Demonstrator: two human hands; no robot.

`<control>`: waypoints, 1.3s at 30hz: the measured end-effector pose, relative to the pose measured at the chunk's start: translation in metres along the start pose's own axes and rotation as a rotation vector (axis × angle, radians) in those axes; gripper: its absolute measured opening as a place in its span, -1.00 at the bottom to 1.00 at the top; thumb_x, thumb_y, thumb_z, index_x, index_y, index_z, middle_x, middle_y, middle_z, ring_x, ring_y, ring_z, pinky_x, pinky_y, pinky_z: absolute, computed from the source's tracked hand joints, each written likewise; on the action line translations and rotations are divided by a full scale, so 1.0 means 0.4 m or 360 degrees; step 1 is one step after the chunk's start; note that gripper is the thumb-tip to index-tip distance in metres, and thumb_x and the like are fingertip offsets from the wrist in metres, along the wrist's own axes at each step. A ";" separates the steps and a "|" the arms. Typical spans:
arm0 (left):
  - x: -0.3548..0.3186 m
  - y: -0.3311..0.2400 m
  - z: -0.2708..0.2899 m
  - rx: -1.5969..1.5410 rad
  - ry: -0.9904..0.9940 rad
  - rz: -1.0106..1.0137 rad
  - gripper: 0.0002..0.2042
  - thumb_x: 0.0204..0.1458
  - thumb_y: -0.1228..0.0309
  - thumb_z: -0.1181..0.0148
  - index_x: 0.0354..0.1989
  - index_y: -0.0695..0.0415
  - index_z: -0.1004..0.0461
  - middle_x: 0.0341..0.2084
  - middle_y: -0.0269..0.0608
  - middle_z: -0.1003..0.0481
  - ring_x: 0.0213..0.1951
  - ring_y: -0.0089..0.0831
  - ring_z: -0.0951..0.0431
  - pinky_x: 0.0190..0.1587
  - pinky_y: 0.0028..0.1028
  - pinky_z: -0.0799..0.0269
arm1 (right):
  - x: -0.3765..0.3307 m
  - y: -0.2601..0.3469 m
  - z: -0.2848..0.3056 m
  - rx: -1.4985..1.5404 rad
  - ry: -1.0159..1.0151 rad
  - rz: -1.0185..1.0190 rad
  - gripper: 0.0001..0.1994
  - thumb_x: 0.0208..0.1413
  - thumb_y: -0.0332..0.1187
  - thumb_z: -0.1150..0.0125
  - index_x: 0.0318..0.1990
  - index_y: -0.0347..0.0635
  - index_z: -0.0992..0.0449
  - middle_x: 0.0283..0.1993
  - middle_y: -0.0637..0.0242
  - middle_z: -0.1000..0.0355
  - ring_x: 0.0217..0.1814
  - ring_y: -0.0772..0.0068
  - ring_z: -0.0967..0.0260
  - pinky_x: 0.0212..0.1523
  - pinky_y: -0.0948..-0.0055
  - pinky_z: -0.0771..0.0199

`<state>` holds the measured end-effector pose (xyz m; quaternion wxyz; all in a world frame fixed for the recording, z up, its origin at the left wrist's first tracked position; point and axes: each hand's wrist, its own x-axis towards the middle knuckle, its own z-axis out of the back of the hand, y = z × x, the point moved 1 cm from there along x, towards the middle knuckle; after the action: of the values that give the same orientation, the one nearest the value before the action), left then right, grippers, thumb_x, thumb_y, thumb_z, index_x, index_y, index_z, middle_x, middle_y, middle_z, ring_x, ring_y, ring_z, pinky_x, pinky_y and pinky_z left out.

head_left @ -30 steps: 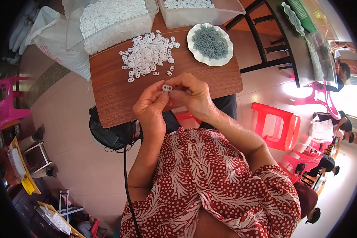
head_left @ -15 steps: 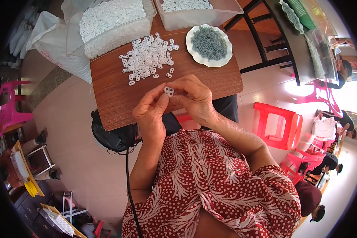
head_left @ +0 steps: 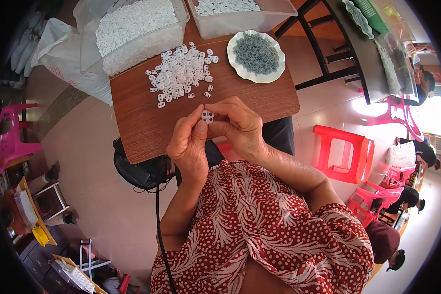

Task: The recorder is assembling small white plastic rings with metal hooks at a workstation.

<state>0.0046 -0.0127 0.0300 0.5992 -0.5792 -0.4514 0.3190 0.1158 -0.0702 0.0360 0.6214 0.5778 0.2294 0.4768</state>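
Read as a clock centred on the hands, a black bag [head_left: 139, 169] sits at 8 o'clock by the wooden tabletop [head_left: 137, 122], a red stool [head_left: 363, 159] between 3 and 4, a pink chair [head_left: 17, 147] at 9, a dark table [head_left: 350, 44] at 2 and a white sack [head_left: 66, 59] at 10. A loose pile of white two-holed pieces [head_left: 179, 72] lies at 11, between the hands and the left clear tub [head_left: 179, 35].

That tub, between 10 and 11, is heaped with white pieces; the right clear tub [head_left: 245, 24], between 12 and 1, holds more. At 1 o'clock a scalloped white plate [head_left: 265, 78] carries a mound of slim grey pieces [head_left: 256, 53].

The left hand [head_left: 187, 142] and right hand [head_left: 242, 128] meet above the table's near edge, fingertips clamped on opposite sides of a white four-holed shape [head_left: 208, 116]; whether it is one piece or two together, I cannot tell. One second ago it showed only two clear holes; the pile looks unchanged.
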 end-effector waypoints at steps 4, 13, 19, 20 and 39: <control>-0.006 -0.008 -0.008 -0.0065 -0.0078 0.0004 -0.79 0.07 0.57 -0.07 -0.12 0.28 -0.48 -0.34 -0.32 -0.45 -0.29 -0.62 -0.38 -0.20 -0.64 -0.29 | -0.006 0.004 -0.011 0.0054 -0.0033 -0.0023 -0.66 -0.11 -0.70 -0.17 -0.09 -0.33 -0.45 -0.23 0.30 -0.34 -0.29 0.58 -0.33 -0.29 0.67 -0.40; -0.024 0.007 -0.022 -0.0081 -0.0130 -0.0156 -0.82 0.13 0.54 0.00 -0.13 0.30 -0.42 -0.37 -0.35 -0.40 -0.36 -0.65 -0.33 -0.30 -0.66 -0.28 | 0.006 -0.002 -0.019 -0.0347 -0.0235 0.0516 -0.70 -0.19 -0.60 -0.24 -0.21 -0.31 -0.44 -0.37 0.24 -0.38 -0.40 0.36 -0.32 -0.41 0.50 -0.33; -0.028 0.022 -0.024 -0.0018 -0.0135 -0.0254 -0.83 0.14 0.54 0.02 -0.14 0.31 -0.41 -0.37 -0.33 -0.39 -0.36 -0.64 -0.34 -0.30 -0.66 -0.29 | 0.002 -0.010 -0.019 -0.0390 -0.0208 0.0617 -0.73 -0.17 -0.55 -0.25 -0.22 -0.31 -0.44 -0.40 0.25 -0.39 -0.43 0.33 -0.31 -0.41 0.48 -0.32; -0.026 0.023 -0.022 0.0009 -0.0130 -0.0269 -0.83 0.14 0.53 0.02 -0.14 0.30 -0.41 -0.37 -0.32 -0.39 -0.36 -0.63 -0.34 -0.30 -0.65 -0.29 | 0.002 -0.009 -0.021 -0.0387 -0.0221 0.0593 -0.73 -0.17 -0.55 -0.25 -0.22 -0.31 -0.44 -0.39 0.25 -0.39 -0.42 0.33 -0.32 -0.41 0.48 -0.32; -0.031 0.015 -0.010 -0.0091 -0.0067 -0.0193 -0.79 0.15 0.47 0.01 -0.13 0.34 -0.40 -0.28 -0.27 -0.44 -0.25 -0.58 -0.40 -0.15 -0.59 -0.35 | -0.005 0.006 -0.023 -0.0309 -0.0215 0.0489 -0.72 -0.12 -0.50 -0.25 -0.19 -0.34 -0.44 -0.31 0.19 -0.41 -0.38 0.33 -0.33 -0.40 0.48 -0.34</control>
<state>0.0043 -0.0249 0.0223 0.5910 -0.5608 -0.5070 0.2814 0.1066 -0.0676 0.0357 0.6081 0.5741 0.0495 0.5461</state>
